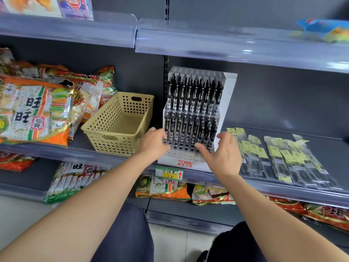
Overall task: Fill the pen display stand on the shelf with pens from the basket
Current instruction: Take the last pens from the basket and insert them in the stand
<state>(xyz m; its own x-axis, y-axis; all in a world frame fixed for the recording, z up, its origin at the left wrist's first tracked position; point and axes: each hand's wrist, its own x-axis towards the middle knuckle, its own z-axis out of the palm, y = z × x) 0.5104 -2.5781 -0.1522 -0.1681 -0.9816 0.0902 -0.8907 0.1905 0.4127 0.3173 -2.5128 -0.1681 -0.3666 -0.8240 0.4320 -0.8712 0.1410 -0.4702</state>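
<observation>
Bracketing the pen display stand on the shelf, the left hand cups its left front corner, grip unclear. The right hand hovers spread and empty at its right front. The beige basket left of the stand looks empty. A careless tug could probably tip the stand, spilling its pens.

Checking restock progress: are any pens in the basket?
No, the beige basket shows only its bare floor inside.
</observation>
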